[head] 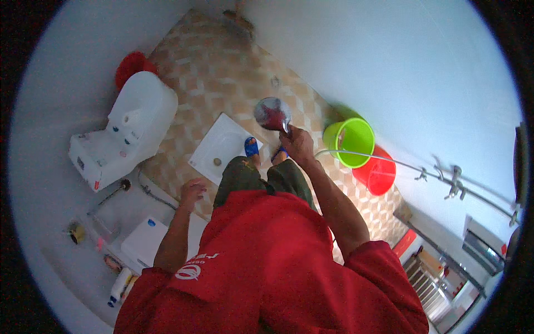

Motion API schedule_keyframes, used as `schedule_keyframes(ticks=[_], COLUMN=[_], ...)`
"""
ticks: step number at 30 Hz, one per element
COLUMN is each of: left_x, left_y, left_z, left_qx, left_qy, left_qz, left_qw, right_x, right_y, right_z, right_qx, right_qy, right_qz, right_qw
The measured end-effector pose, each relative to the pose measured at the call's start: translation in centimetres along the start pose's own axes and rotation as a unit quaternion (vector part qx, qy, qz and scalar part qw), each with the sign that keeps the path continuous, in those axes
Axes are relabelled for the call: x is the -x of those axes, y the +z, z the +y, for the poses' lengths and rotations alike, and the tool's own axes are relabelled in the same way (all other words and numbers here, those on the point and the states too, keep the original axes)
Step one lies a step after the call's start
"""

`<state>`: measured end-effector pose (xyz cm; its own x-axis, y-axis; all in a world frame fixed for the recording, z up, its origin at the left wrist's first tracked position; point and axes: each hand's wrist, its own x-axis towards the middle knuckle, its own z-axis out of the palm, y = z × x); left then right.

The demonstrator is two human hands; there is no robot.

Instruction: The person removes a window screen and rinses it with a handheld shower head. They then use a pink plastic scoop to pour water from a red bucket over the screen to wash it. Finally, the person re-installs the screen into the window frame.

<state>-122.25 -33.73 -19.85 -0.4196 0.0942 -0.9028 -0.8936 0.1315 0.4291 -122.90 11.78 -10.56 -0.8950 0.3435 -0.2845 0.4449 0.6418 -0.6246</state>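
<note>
My right hand [298,144] is closed around the handle of a shower head [273,114]. Its round, shiny face reflects red and white. A pale shower hose [325,153] shows beside my right wrist. Lower on the left, my left hand [193,192] hangs with loosely bent fingers and holds nothing. Beneath me, a white basin [212,142] with a round drain is set in the patterned tile floor [217,67]. My feet are in blue slippers [251,147], one of them over the basin's edge.
A white toilet [142,100] stands at left, with a red bucket [133,67] behind it. At right, a lime-green bucket [363,133] and a red bucket [381,177] stand by the wall. A metal shower mixer [454,181] and pipe project there. Bottles [120,287] sit at lower left.
</note>
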Motion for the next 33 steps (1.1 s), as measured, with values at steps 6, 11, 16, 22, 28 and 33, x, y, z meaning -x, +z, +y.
schedule_keyframes(ticks=[6, 11, 16, 22, 28, 33], left_x=[0.2, -1.1, 1.2, 4.9, 4.9, 1.1], left_y=[1.3, 3.6, 7.5, 17.0, 32.3, 43.2], left_z=[1.5, 0.6, 0.2, -2.2, -4.0, -0.9], left_qx=[-0.102, -0.162, -0.196, -0.282, -0.061, 0.138], left_qy=[0.012, -0.009, 0.027, 0.044, 0.013, -0.032], left_qz=[0.022, 0.033, 0.000, -0.018, -0.128, -0.220], left_qw=[0.995, 0.986, 0.980, 0.958, 0.990, 0.965], right_x=[4.1, 8.7, 13.0, 17.4, 21.5, 24.8], right_y=[-1.1, -2.6, -4.6, -3.5, -6.2, -9.6], right_z=[7.4, 13.1, 17.4, 23.6, 20.7, 18.4], right_qx=[-0.038, -0.170, -0.196, -0.208, -0.163, -0.140], right_qy=[0.157, 0.169, 0.199, 0.127, 0.010, -0.091], right_qz=[0.135, 0.123, 0.180, -0.029, -0.033, -0.033], right_qw=[0.977, 0.963, 0.943, 0.970, 0.986, 0.985])
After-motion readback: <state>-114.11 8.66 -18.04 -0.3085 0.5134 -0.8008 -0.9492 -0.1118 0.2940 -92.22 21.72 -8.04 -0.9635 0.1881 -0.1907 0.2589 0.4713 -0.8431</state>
